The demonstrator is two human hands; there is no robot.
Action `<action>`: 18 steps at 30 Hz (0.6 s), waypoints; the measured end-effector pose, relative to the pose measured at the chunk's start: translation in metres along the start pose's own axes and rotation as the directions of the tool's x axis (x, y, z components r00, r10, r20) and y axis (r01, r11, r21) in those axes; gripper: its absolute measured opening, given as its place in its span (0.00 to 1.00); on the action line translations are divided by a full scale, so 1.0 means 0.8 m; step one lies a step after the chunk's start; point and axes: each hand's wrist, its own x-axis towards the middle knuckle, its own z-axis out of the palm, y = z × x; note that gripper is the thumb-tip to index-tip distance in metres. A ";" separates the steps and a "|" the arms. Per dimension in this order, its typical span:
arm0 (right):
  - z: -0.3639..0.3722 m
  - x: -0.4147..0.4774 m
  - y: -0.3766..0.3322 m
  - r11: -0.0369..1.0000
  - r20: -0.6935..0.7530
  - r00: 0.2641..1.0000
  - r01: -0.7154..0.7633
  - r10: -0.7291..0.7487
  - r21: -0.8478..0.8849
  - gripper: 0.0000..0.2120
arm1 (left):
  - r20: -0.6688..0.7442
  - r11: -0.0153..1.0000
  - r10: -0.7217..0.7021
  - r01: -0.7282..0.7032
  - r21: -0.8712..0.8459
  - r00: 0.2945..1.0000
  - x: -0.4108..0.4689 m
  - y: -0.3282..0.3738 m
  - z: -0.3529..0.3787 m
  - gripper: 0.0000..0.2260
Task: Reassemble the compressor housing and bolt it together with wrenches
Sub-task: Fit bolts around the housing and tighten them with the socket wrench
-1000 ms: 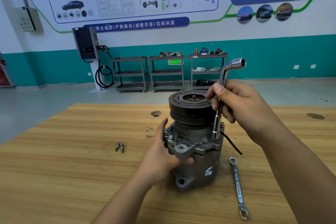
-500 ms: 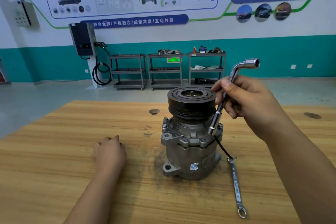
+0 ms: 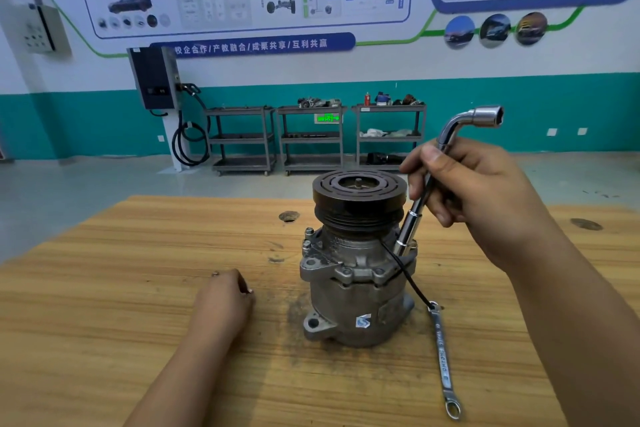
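Head view, ring spanner (image 3: 442, 362) beside compressor (image 3: 356, 274), carts (image 3: 311, 139) behind

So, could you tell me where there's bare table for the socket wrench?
Bare table: in front of the compressor, between left hand and spanner; also left of that hand. Crowded: right of the compressor, by the cable.

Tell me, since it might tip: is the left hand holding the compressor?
No, the left hand lies on the table, clear of the compressor.
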 end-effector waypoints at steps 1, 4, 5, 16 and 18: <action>0.001 -0.001 -0.001 1.000 0.002 1.000 -0.001 0.001 -0.007 0.13 | 0.026 0.999 0.028 -0.028 -0.022 0.999 -0.003 0.004 0.001 0.06; 0.003 -0.002 -0.001 1.000 0.006 1.000 -0.009 0.009 -0.018 0.12 | 0.065 0.993 0.114 -0.112 -0.036 0.991 -0.009 0.017 0.005 0.08; 0.003 -0.002 -0.001 1.000 0.009 1.000 -0.011 0.011 -0.019 0.12 | 0.047 0.990 0.133 -0.130 -0.050 0.990 -0.011 0.021 0.005 0.10; 0.010 -0.002 0.002 0.998 0.055 0.998 -0.031 0.034 -0.055 0.12 | 0.112 0.946 0.323 -0.316 -0.075 0.940 -0.033 0.043 0.005 0.08; 0.009 -0.002 0.002 0.998 0.054 0.998 -0.029 0.031 -0.053 0.12 | 0.162 0.934 0.355 -0.342 -0.104 0.921 -0.035 0.041 0.001 0.08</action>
